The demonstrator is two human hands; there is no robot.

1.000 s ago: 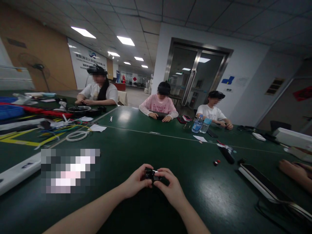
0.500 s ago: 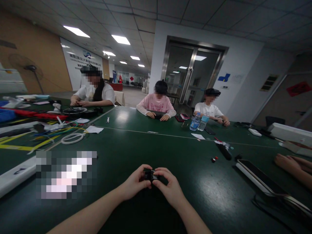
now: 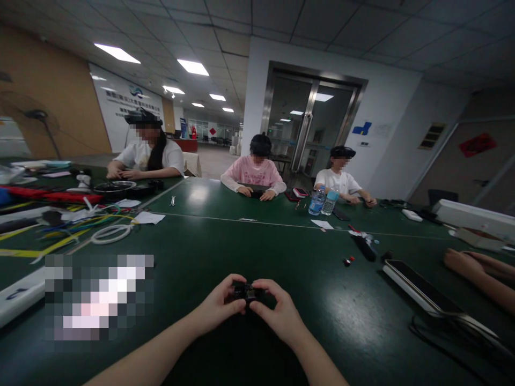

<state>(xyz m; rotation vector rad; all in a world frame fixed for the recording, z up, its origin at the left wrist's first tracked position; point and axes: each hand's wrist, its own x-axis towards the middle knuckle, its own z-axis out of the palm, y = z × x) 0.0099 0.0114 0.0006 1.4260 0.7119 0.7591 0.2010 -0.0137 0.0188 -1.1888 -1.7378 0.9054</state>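
Between my two hands, low in the middle of the head view, is a small black object (image 3: 246, 292), too dark and small to name its kind. My left hand (image 3: 222, 301) pinches its left side with thumb and fingers. On the right side my right hand (image 3: 274, 304) grips it the same way, thumb toward me. The fingers cover much of the object. Both hands are over the dark green table (image 3: 193, 273), near its front edge.
A pixelated bright patch lies left, beside a white power strip (image 3: 28, 295). Cables, a white coil (image 3: 111, 234) and tools crowd the far left. Two water bottles (image 3: 323, 201) stand ahead. At right are a black-topped white device (image 3: 422, 287) and another person's hands (image 3: 462, 262). Three people sit opposite.
The view has shifted slightly, moving the surroundings a little left. The black object has been turned between my fingers, so a different side shows. Both hands keep their grip.
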